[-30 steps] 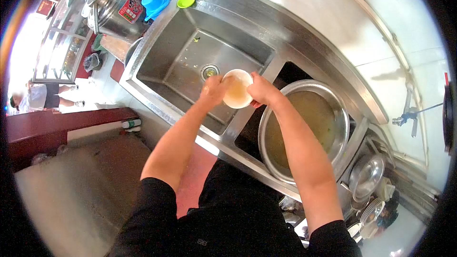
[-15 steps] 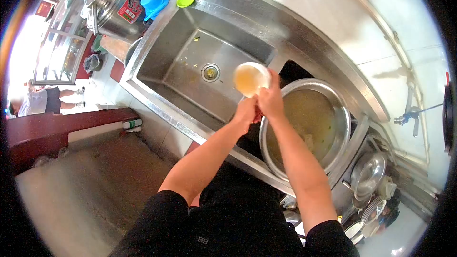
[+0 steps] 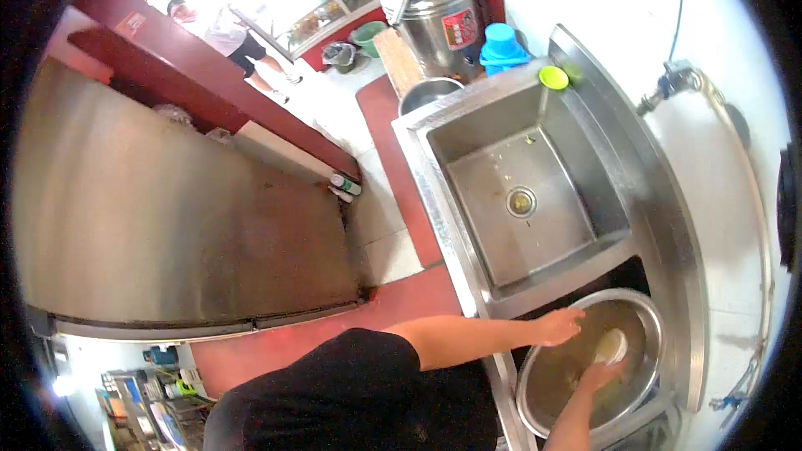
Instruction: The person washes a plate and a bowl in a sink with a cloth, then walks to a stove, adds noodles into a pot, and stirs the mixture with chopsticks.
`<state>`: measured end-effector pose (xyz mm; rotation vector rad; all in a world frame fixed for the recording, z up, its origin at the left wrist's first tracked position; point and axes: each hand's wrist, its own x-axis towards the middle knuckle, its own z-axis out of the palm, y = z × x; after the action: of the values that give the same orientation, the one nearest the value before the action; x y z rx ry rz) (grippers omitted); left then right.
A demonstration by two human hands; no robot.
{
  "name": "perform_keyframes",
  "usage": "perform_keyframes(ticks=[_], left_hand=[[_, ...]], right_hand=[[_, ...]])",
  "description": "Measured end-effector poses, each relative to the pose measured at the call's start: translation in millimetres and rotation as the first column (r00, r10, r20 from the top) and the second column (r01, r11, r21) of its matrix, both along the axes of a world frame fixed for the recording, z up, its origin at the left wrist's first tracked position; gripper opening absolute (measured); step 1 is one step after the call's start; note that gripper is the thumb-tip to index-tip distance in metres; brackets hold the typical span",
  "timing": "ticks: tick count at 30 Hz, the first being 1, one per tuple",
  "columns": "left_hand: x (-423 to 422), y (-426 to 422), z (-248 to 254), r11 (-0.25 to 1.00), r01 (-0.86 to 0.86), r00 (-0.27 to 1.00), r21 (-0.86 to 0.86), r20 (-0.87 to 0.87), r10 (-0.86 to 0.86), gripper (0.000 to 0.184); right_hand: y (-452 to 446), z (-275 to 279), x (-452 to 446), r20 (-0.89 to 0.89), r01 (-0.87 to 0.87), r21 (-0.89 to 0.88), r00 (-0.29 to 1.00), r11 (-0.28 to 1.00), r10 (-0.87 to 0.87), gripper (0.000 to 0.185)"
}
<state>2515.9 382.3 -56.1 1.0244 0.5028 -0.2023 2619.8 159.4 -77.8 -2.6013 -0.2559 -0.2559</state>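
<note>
A large round metal basin (image 3: pixel 656 330) of cloudy water sits in the right sink opening. Inside it, my right hand (image 3: pixel 600 374) holds a small pale bowl (image 3: pixel 613 346) at the water. Over the basin's upper left rim is my left hand (image 3: pixel 560 326), its fingers apart and nothing in them. The empty sink compartment (image 3: pixel 535 238) beyond has food scraps around its drain (image 3: pixel 521 202).
A lime green dish (image 3: pixel 553 78) and blue plastic containers (image 3: pixel 503 48) stand by the sink's far corner. Behind are a steel pot (image 3: pixel 439 21) and a metal bowl (image 3: pixel 430 93). A person (image 3: pixel 234 42) stands beyond the red partition (image 3: pixel 209 75). Pipes line the wall.
The view has turned left. My hands have moved from above the sink divider to the basin, the bowl now low in my right hand. My left hand has come away from the bowl.
</note>
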Motion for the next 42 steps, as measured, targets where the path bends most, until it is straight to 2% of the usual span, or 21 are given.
perform_keyframes(ticks=[1,2,3,6,10,12,14,16,18,19,20,21,22,24,28,30,32,34,36,40,42], left_hand=[[-1,1,7,1.000,0.006,1.000,0.004,-0.016,-0.006,0.051],[-2,2,14,1.000,0.013,0.999,0.008,-0.032,-0.013,0.054],[-8,2,47,0.962,0.087,0.996,0.259,-0.030,-0.082,0.059],[-9,-1,63,0.788,0.126,0.991,0.603,-0.035,-0.133,0.067],[2,-7,52,0.634,0.000,0.985,0.773,0.110,-0.133,0.064],[3,20,88,0.591,-0.091,0.967,0.801,0.213,-0.141,0.058],[9,60,119,0.744,0.145,0.980,0.652,-0.198,-0.018,0.043],[20,84,74,0.616,0.097,0.992,0.782,-0.128,0.006,0.032],[31,107,77,0.676,0.079,0.975,0.733,-0.199,0.102,0.030],[33,108,74,0.464,0.057,0.993,0.884,-0.097,0.062,0.030],[33,107,69,0.230,-0.002,1.000,0.973,0.003,-0.006,0.031],[35,105,64,0.794,-0.224,0.973,0.565,0.079,0.218,0.030],[36,102,61,0.904,-0.408,0.913,-0.129,-0.058,0.404,0.030],[32,113,91,0.798,-0.578,0.809,-0.169,-0.244,0.534,0.032],[14,141,114,0.826,-0.554,0.816,0.100,-0.132,0.563,0.031],[6,155,104,0.812,-0.570,0.805,0.125,-0.114,0.582,0.033],[-1,171,105,0.799,-0.442,0.802,0.408,-0.220,0.556,0.040],[-11,185,115,0.871,-0.381,0.876,0.311,-0.179,0.448,0.042],[-17,198,124,0.926,-0.311,0.930,0.212,-0.132,0.343,0.044],[-14,212,139,0.970,-0.078,0.969,0.230,-0.211,0.127,0.036],[-10,215,139,0.973,-0.053,0.974,0.225,-0.202,0.100,0.035]], right_hand=[[11,8,-1,0.005,-0.014,0.012,1.000,1.000,0.014,0.052],[16,18,-9,-0.489,0.155,0.234,0.872,0.960,-0.022,0.046],[22,30,-16,-0.850,0.396,0.324,0.521,0.859,0.080,0.040],[32,40,-27,-0.939,0.701,0.344,0.251,0.624,0.235,0.029],[58,70,-40,-0.869,0.674,0.494,0.396,0.549,0.295,0.030],[89,116,-37,-0.833,0.449,0.538,0.416,0.713,0.366,0.033],[116,147,-25,-0.826,0.335,0.531,0.410,0.778,0.387,0.036],[144,153,-12,-0.775,0.122,0.570,0.407,0.812,0.483,0.040],[182,175,-4,-0.740,-0.012,0.533,0.478,0.846,0.473,0.040],[191,149,7,-0.546,-0.105,0.726,0.513,0.680,0.662,0.040],[222,174,3,-0.645,-0.005,0.622,0.563,0.783,0.516,0.040],[242,165,4,-0.622,0.045,0.649,0.605,0.759,0.497,0.038],[255,144,4,-0.574,0.124,0.728,0.647,0.675,0.501,0.036],[278,99,-3,-0.530,0.258,0.817,0.690,0.516,0.493,0.032],[286,123,-19,-0.676,0.444,0.732,0.563,0.516,0.475,0.024],[289,149,-12,-0.813,0.293,0.582,0.227,0.758,0.536,0.025],[297,143,4,-0.856,0.135,0.497,0.235,0.857,0.459,0.027],[305,152,24,-0.892,-0.023,0.383,0.249,0.923,0.376,0.029],[316,172,37,-0.823,-0.624,0.092,0.391,0.776,0.412,0.034],[322,178,28,-0.364,-0.799,0.068,0.538,0.598,0.760,0.037],[318,187,31,-0.237,-0.939,0.059,0.316,0.338,0.919,0.038]])
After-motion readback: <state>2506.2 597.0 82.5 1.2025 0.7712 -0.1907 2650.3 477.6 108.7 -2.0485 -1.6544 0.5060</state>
